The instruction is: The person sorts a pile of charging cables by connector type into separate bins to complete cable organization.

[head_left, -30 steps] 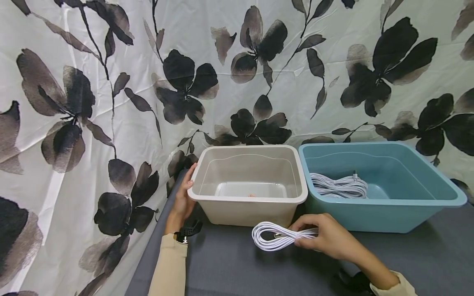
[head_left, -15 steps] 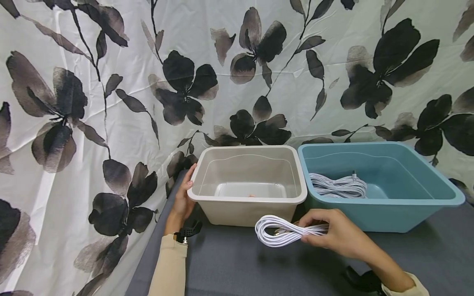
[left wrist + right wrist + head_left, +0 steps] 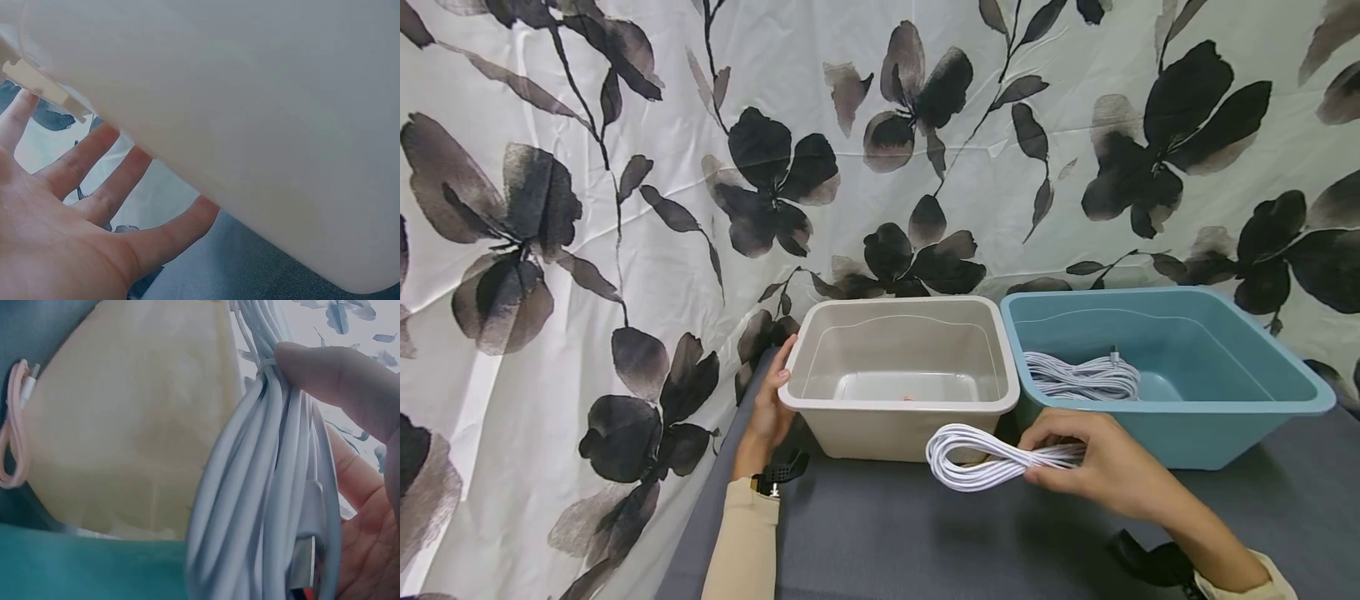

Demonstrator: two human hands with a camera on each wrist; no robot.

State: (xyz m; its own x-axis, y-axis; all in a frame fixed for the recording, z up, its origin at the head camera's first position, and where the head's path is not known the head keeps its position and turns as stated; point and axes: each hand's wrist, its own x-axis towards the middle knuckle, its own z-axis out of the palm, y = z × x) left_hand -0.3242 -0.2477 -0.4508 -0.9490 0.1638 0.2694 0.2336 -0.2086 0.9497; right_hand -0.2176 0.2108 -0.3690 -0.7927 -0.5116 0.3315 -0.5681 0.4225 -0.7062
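Observation:
My right hand [image 3: 1108,467] pinches a coiled bundle of white cable [image 3: 973,458] between thumb and fingers, held over the grey cloth in front of the two bins. In the right wrist view a tie gathers the cable's strands, and a metal plug end shows low in the coil. My left hand [image 3: 767,408] touches the left side of a beige bin [image 3: 895,429], its fingers [image 3: 169,240] spread and fairly straight against the wall. A small orange-pink bit [image 3: 909,398] shows inside this bin. More coiled white cable [image 3: 1082,377] lies in the blue bin [image 3: 1157,433] on the right.
Both bins stand side by side on a grey cloth surface [image 3: 880,533], close to a floral curtain [image 3: 685,275] behind and to the left. A pink cable with a white plug [image 3: 17,431] appears beside the beige bin in the right wrist view.
My right hand has moved right and slightly up with the cable bundle, from before the beige bin toward the front of the blue one. The left hand stays at the beige bin.

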